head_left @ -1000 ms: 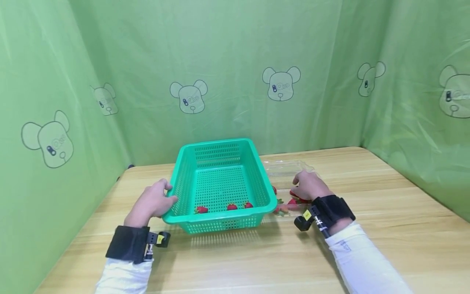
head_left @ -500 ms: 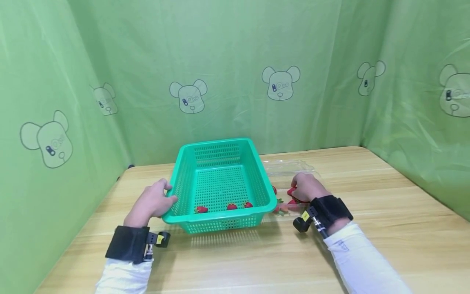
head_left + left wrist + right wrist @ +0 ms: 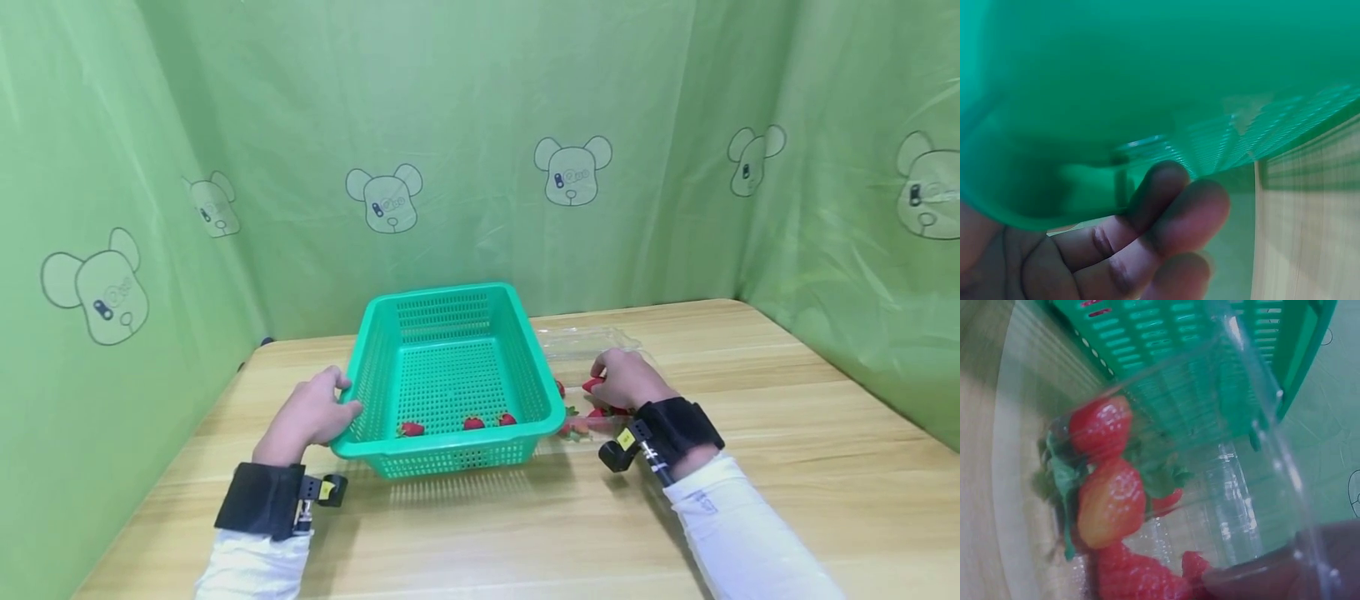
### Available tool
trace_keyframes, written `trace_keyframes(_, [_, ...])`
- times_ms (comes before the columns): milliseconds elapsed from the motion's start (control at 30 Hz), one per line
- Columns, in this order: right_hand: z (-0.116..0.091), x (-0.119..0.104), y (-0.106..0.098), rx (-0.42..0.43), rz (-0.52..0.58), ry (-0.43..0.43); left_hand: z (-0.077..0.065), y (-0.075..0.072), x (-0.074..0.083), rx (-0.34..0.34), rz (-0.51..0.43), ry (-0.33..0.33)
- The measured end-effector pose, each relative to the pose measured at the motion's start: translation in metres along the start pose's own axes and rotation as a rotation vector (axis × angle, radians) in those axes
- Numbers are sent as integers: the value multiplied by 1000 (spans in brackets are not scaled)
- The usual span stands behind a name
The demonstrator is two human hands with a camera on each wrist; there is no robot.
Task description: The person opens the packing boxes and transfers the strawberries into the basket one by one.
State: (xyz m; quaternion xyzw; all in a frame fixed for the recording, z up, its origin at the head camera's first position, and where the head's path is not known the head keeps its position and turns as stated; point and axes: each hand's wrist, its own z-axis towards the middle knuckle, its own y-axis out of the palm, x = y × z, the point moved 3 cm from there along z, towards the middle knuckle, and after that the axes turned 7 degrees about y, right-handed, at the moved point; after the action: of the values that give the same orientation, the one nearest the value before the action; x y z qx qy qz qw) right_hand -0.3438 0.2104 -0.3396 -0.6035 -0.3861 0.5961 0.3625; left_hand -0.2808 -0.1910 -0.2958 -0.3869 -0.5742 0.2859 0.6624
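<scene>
My left hand [image 3: 313, 408] grips the left rim of a green plastic basket [image 3: 450, 461]; in the left wrist view its fingers [image 3: 1191, 212] curl under that rim. Three strawberries [image 3: 473, 422] lie inside along the basket's near side. At its right, my right hand [image 3: 632, 380] reaches over a clear plastic box [image 3: 585, 340] and pinches a strawberry [image 3: 592, 384] at its fingertips. More strawberries [image 3: 1112, 503] with green leaves show through the box wall in the right wrist view, where a finger [image 3: 1272, 578] meets the held fruit. Part of the box is hidden under the right hand.
Both things stand on a light wooden table [image 3: 480, 533], the box close against the basket's right side. A green curtain [image 3: 480, 167] with bear-head drawings encloses the back and sides.
My right hand has shifted slightly up and left, and a strawberry now shows raised at its fingertips. The left hand and the basket have stayed in place.
</scene>
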Motion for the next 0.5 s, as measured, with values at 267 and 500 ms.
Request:
trace_keyframes(267, [-2, -5, -4, -16, 15, 15, 0, 0, 0, 2, -13, -3])
trace_keyframes(500, [-4, -11, -9, 3, 12, -3, 0, 0, 1, 2, -9, 1])
